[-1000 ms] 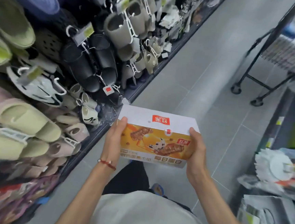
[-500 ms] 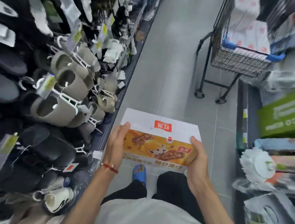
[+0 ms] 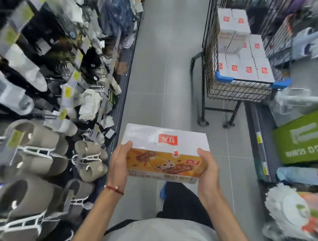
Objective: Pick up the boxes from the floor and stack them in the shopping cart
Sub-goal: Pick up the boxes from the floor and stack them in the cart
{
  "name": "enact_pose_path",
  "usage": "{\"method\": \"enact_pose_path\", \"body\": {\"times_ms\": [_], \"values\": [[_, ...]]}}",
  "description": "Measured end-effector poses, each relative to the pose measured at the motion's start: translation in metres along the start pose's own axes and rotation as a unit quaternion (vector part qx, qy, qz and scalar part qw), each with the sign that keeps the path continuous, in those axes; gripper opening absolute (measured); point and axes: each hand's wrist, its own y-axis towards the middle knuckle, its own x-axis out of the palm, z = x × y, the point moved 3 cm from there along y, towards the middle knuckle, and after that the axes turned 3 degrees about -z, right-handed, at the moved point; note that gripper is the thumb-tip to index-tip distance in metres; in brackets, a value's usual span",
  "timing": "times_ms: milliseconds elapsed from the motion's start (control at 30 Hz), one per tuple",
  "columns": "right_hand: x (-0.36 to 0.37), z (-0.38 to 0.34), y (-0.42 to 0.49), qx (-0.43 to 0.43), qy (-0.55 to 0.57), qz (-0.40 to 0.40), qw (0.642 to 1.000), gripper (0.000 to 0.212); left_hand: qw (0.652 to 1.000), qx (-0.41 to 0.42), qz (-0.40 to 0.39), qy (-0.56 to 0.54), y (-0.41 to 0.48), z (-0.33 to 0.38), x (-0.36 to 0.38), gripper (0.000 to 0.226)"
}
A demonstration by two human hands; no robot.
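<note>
Low in the frame's centre, your left hand (image 3: 118,164) and right hand (image 3: 208,170) clamp opposite ends of one box (image 3: 164,152), held level. Farther off, upper right, the shopping cart (image 3: 234,88) holds stacked boxes (image 3: 244,58).

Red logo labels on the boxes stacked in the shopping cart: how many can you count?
8 visible: four along the near row, two on the tall back stack, two fainter ones on the middle boxes. Boxes underneath in the shopping cart may hide more.
</note>
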Motion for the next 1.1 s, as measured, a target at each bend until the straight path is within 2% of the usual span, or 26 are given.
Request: {"method": "enact_pose_path", "body": {"times_ms": [67, 200, 433, 533, 667, 800, 900, 1033, 1100], "values": [[0.002, -0.030, 0.035, 0.002, 0.008, -0.008, 1.000, 0.055, 1.000, 0.007, 0.006, 0.007, 0.029, 0.027, 0.023, 0.070], [0.007, -0.091, 0.100, -0.002, 0.007, -0.012, 1.000, 0.039, 1.000, 0.023, 0.014, 0.009, 0.086, 0.083, 0.066, 0.062], [0.018, -0.169, 0.200, -0.026, 0.028, 0.035, 0.999, 0.037, 1.000, 0.018, -0.009, 0.023, 0.197, 0.153, 0.127, 0.044], [0.027, -0.196, 0.249, -0.040, 0.047, 0.070, 0.996, 0.046, 0.997, 0.020, -0.060, 0.042, 0.254, 0.182, 0.152, 0.057], [0.045, -0.233, 0.316, -0.062, 0.068, 0.104, 0.990, 0.041, 0.991, 0.051, -0.108, 0.052, 0.334, 0.233, 0.184, 0.054], [0.065, -0.274, 0.367, -0.071, 0.104, 0.152, 0.980, 0.039, 0.984, 0.045, -0.156, 0.070, 0.412, 0.286, 0.217, 0.032], [0.077, -0.304, 0.398, -0.087, 0.126, 0.185, 0.971, 0.041, 0.971, 0.058, -0.207, 0.104, 0.458, 0.325, 0.245, 0.040], [0.080, -0.334, 0.431, -0.109, 0.152, 0.226, 0.956, 0.053, 0.955, 0.063, -0.258, 0.135, 0.501, 0.360, 0.290, 0.041], [0.074, -0.346, 0.446, -0.113, 0.173, 0.244, 0.947, 0.052, 0.946, 0.062, -0.281, 0.151, 0.519, 0.373, 0.314, 0.037]]}}
